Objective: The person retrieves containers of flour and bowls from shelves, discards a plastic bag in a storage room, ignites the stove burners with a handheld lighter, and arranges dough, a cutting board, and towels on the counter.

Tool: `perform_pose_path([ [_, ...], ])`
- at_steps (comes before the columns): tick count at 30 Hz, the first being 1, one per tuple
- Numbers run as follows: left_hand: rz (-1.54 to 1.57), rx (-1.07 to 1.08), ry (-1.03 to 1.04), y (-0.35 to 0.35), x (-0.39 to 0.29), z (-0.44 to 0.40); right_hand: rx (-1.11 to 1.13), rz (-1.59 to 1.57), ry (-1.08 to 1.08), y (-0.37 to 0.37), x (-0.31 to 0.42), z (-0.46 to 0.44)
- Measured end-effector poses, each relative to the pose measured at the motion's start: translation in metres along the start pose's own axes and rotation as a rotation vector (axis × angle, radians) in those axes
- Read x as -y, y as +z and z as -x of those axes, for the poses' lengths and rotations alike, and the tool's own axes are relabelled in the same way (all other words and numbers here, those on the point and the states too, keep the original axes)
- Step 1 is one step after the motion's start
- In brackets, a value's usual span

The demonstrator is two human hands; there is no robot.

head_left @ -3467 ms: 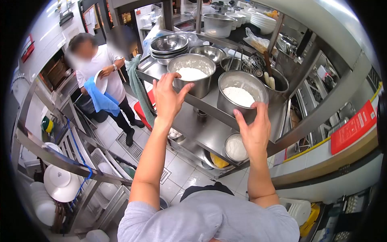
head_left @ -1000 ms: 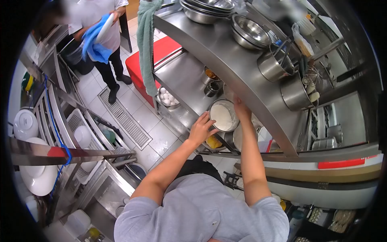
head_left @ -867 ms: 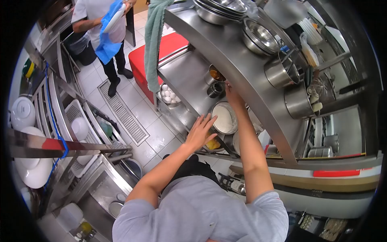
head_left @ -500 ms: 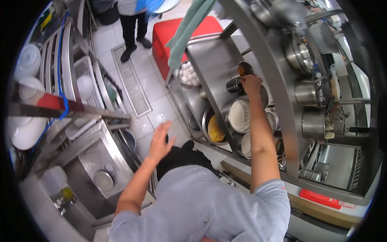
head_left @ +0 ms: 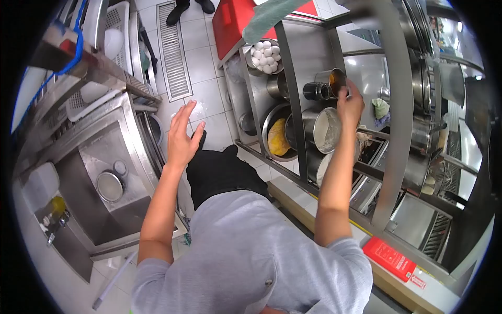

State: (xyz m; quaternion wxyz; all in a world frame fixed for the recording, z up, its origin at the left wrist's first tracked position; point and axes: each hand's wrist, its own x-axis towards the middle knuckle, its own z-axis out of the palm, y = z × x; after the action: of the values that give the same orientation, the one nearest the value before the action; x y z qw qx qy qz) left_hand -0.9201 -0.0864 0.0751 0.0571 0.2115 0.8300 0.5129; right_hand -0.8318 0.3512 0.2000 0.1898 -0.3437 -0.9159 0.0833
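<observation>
My right hand (head_left: pixel 350 107) reaches over the shelf rack on the right. Its fingers close at the rim of a small metal container (head_left: pixel 336 78) with something orange inside; my own fingers partly hide the contact. Right beside that container lies a dark glass jar (head_left: pixel 316 91). Below my right forearm, a metal pot (head_left: pixel 317 131) holds a white powdery or creamy content, and another pot (head_left: pixel 323 170) is partly covered by the arm. My left hand (head_left: pixel 184 138) hovers over the floor between sink and rack, fingers spread, holding nothing.
A bowl of white eggs (head_left: pixel 265 56) and a bowl with a yellow bag (head_left: pixel 278 138) sit on the lower shelf. A green cloth (head_left: pixel 266 21) hangs at the rack's end near a red box (head_left: pixel 230 26). At left is a steel sink (head_left: pixel 78 157). Another person's shoes (head_left: pixel 179 11) show at the top.
The view has tilted and moved closer to the rack. My right hand stays by the metal container, its fingers now at the rim. My left hand remains raised and spread.
</observation>
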Motion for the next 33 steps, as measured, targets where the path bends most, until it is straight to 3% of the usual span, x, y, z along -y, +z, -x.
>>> perform_pose_path([
  [2, 0.017, 0.043, -0.034, 0.004, 0.005, 0.012, -0.094, -0.322, -0.024, 0.005, 0.046, 0.045],
  [6, 0.016, 0.057, -0.043, 0.007, 0.015, 0.036, 0.356, -0.285, -0.209, 0.041, 0.108, 0.148],
  [8, -0.039, 0.091, -0.11, 0.015, 0.024, 0.056, 0.497, -0.418, -0.256, 0.078, 0.115, 0.2],
  [10, -0.042, 0.233, -0.248, 0.015, 0.025, 0.072, 0.917, -0.458, -0.156, 0.112, 0.109, 0.25],
  [12, -0.146, 0.314, -0.183, 0.03, 0.046, 0.102, 1.261, -0.209, -0.387, 0.146, 0.075, 0.302],
  [14, -0.274, 0.552, -0.218, 0.027, 0.031, 0.118, 1.392, -0.088, -0.404, 0.141, 0.066, 0.33],
  [17, -0.408, 0.656, -0.24, 0.036, 0.006, 0.152, 1.391, -0.282, -0.304, 0.132, 0.035, 0.354],
  [21, -0.409, 0.666, -0.172, 0.072, -0.006, 0.209, 1.28, -0.193, -0.218, 0.124, -0.041, 0.377],
  [23, -0.425, 0.727, -0.133, 0.094, -0.027, 0.231, 1.13, -0.117, -0.328, 0.13, -0.102, 0.405],
  [24, -0.443, 0.77, -0.162, 0.105, -0.043, 0.236, 1.218, -0.157, -0.209, 0.13, -0.128, 0.418],
  [25, -0.428, 0.843, -0.146, 0.118, -0.061, 0.239, 1.225, -0.149, -0.234, 0.117, -0.152, 0.428],
  [26, -0.473, 0.911, -0.164, 0.134, -0.082, 0.247, 1.103, -0.227, -0.266, 0.12, -0.191, 0.456],
  [31, -0.495, 1.187, 0.337, 0.247, -0.139, 0.298, 1.079, -0.131, 0.198, 0.074, -0.357, 0.59],
  [33, -0.432, 1.308, 0.373, 0.284, -0.197, 0.315, 1.047, -0.131, 0.422, 0.035, -0.41, 0.629],
])
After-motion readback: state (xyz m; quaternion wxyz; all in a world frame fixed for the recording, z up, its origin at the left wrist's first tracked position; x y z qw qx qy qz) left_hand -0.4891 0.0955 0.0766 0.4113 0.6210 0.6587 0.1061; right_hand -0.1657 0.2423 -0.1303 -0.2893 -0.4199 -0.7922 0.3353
